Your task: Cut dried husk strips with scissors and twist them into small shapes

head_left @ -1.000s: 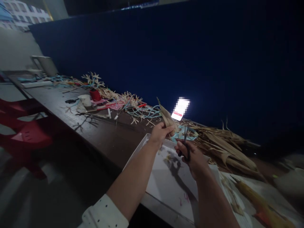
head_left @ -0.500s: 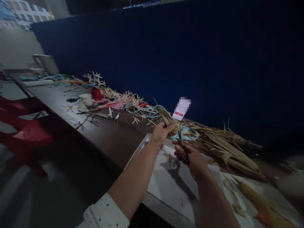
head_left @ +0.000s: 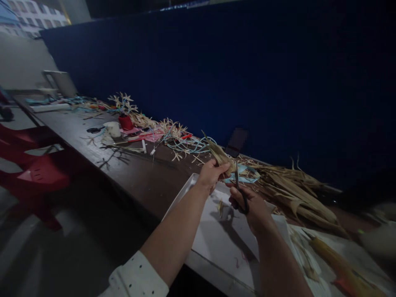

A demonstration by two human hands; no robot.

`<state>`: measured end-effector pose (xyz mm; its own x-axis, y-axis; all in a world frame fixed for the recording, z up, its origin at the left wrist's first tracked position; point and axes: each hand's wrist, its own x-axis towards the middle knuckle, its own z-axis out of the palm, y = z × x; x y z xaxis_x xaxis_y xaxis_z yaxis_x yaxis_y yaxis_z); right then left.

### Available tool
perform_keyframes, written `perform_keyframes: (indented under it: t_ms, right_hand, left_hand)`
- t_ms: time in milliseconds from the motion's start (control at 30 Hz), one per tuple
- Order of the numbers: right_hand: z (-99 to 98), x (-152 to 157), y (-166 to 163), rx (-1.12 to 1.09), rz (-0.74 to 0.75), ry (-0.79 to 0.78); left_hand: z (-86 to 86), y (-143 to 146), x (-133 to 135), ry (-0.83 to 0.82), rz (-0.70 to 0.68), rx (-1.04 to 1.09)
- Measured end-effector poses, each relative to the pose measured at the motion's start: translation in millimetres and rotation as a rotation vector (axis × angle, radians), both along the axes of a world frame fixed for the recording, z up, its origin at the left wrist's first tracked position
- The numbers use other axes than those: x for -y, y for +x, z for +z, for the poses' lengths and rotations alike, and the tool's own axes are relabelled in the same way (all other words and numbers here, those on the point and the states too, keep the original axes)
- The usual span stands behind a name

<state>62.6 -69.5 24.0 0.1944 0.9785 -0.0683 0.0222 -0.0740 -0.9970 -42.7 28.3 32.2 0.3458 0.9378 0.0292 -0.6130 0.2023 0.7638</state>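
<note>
So we're pinching a dry husk [head_left: 219, 155] in our left hand [head_left: 210, 175], thumb on top, fingers closed tight around its broad end. That puts the husk just above the far end of the white box [head_left: 210, 233], not lying on anything as far as we can tell. Its long axis is running away from us and off to the left, with the skinny tip pointing toward the dark blue wall [head_left: 185, 78].

Meanwhile our right hand [head_left: 252, 204] is curling its fingers around the handles of the scissors [head_left: 237, 177], so no free fingers on either side really. The blades are pointing nearly straight away from us, slanting across the husk's line rather than running along it, and they're sitting right at the broad end, on its right. The left hand is obviously the nearer one since it's doing the gripping; from the right hand, the husk is lying up and to the left, just past the blades. Honestly, we can't tell whether the blades are touching it or how far apart they're standing. Behind the scissors, a blue strip [head_left: 247, 178] is lying on the table [head_left: 139, 179], with the husk pile [head_left: 305, 196] spreading off to the right.
</note>
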Motion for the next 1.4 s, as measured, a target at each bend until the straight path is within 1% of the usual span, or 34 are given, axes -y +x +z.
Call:
perform_keyframes:
  t_ms: [167,300,400,500,567,633,700,767,833,867,933,1000,1067,1167,1400]
  right_hand:
    - [0.4,1.3,0.3,0.012,-0.024,0.011]
    - [0.4,0.1,0.9,0.017,-0.066,-0.015]
    - [2.7,-1.0,-1.5,0.023,-0.111,-0.031]
    - [7.2,-0.8,-4.8,0.067,-0.123,-0.029]
    - [12.2,-1.5,-4.8,0.112,-0.127,-0.031]
    - [20.1,-6.2,-1.0,0.154,-0.148,-0.016]
    - [30.6,-18.5,6.8,0.225,-0.187,0.030]
    - [40.7,-39.6,17.1,0.399,-0.199,0.100]
    - [46.5,-67.0,26.9,0.654,-0.212,0.133]
    - [47.0,-81.4,30.8,0.788,-0.257,0.115]
    - [43.4,-108.6,36.7,1.095,-0.259,0.093]
    - [36.1,-131.3,41.0,1.432,-0.216,0.083]
    - [28.8,-148.9,45.4,1.509,-0.182,0.095]
    - [23.4,-168.6,53.9,1.583,-0.126,0.124]
    - [27.5,-198.6,74.5,1.716,-0.060,0.178]
  left_hand:
    - [1.9,-1.5,0.3,-0.004,0.009,-0.016]
    - [3.1,-2.1,1.6,0.004,0.011,-0.041]
    - [1.6,-1.4,1.3,0.020,0.012,-0.061]
    - [-1.5,-0.3,-1.2,0.041,0.020,-0.040]
    - [-3.7,0.3,-4.3,0.043,0.062,-0.021]
    - [-6.0,0.7,-8.4,0.022,0.151,-0.002]
    - [-8.9,1.3,-12.7,-0.010,0.248,0.027]
    - [-12.7,2.6,-16.2,-0.032,0.311,0.042]
    - [-17.0,4.9,-17.8,-0.042,0.341,0.006]
    - [-19.0,6.4,-17.8,-0.039,0.352,-0.028]
    - [-22.2,9.3,-16.7,-0.004,0.373,-0.099]
    - [-23.8,11.2,-14.7,0.063,0.388,-0.158]
    - [-23.6,11.5,-12.8,0.107,0.403,-0.199]
    - [-21.2,9.8,-10.1,0.094,0.400,-0.237]
    - [-15.5,5.7,-3.4,0.096,0.370,-0.281]
